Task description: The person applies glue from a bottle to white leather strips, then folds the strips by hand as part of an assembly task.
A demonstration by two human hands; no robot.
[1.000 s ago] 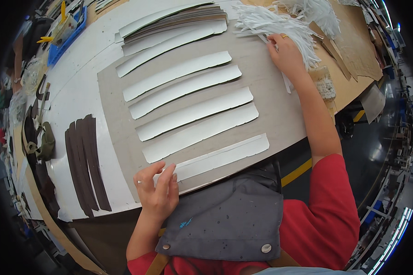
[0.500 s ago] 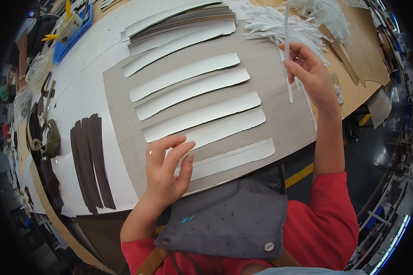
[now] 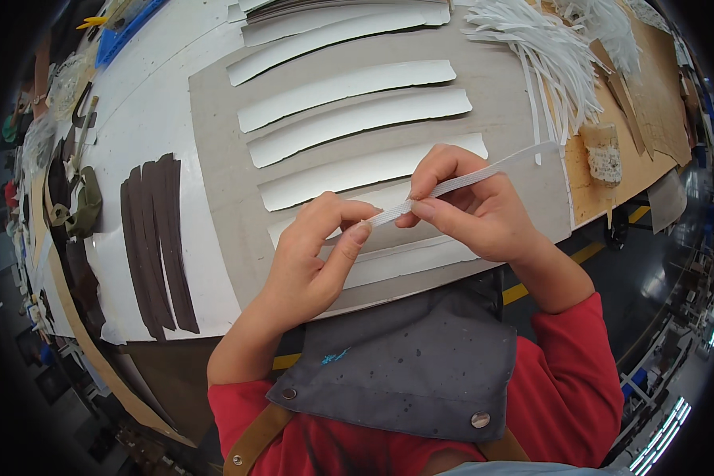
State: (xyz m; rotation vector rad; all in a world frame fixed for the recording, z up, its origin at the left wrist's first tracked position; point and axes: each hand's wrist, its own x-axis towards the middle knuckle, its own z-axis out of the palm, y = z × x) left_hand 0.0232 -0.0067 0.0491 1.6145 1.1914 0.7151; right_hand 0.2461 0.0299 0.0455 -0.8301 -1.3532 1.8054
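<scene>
Between my two hands runs a narrow white ribbed strip (image 3: 458, 182), held above the nearer panels. My left hand (image 3: 313, 252) pinches it near one end between thumb and forefinger. My right hand (image 3: 477, 208) grips it a little farther along, and its free end sticks out to the upper right. Below and beyond my hands, long white panels (image 3: 357, 118) with slightly curved edges lie in spaced rows on a grey board (image 3: 214, 119). The nearest white panel (image 3: 408, 264) lies close to the board's front edge. My hands partly cover the panels under them.
Dark brown strips (image 3: 152, 246) lie side by side at the left. A heap of white strips (image 3: 543, 59) sits at the far right, near a whitish worn block (image 3: 603, 155). More panels (image 3: 341, 24) are stacked at the back. A blue tray (image 3: 131, 33) stands far left.
My right hand has come from the strip heap toward the middle, bringing the white strip. My left hand has closed on it. The view has shifted, so the table sits higher.
</scene>
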